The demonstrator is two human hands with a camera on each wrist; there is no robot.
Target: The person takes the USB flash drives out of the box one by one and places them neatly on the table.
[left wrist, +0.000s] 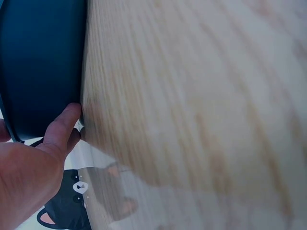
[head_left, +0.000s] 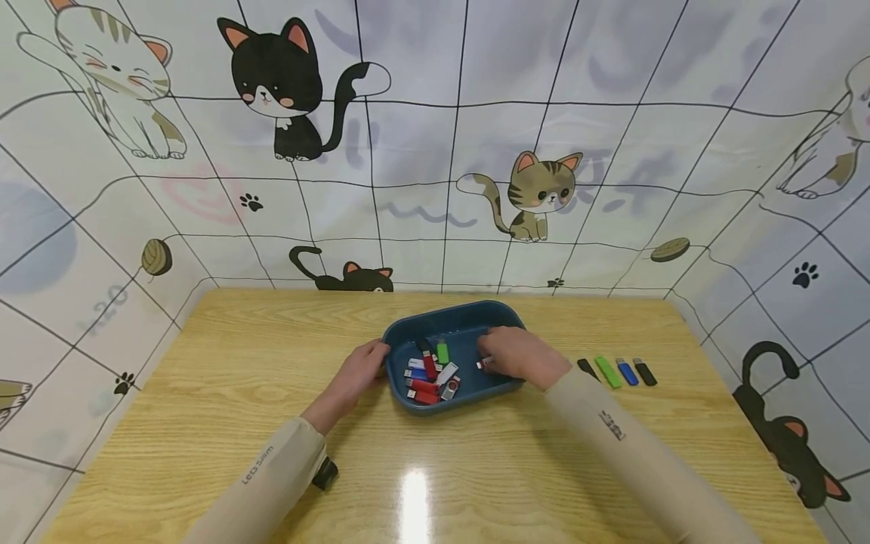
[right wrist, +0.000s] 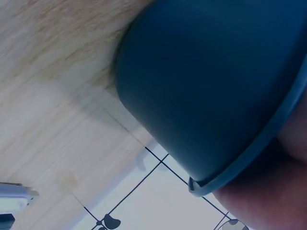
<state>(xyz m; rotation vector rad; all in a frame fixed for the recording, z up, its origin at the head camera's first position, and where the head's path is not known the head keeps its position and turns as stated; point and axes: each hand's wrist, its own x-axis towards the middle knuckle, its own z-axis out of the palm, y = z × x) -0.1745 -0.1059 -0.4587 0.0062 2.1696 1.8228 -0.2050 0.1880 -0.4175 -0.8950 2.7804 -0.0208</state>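
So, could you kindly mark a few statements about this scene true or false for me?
1. The left hand holds the blue tray at its left end. True.
2. The right hand reaches inside the tray. True.
3. The tray holds nothing red. False: red USB sticks lie in it.
4. Every stick is in the tray. False: a green stick lies on the wooden table.
5. Both forearms are bare. False: beige sleeves cover them.

The head camera looked forward and down across the table (head_left: pixel 265 332) toward the backdrop (head_left: pixel 421 159). Both wrist cameras viewed the blue tray (right wrist: pixel 206 91) from close beside it; all three views shared it.
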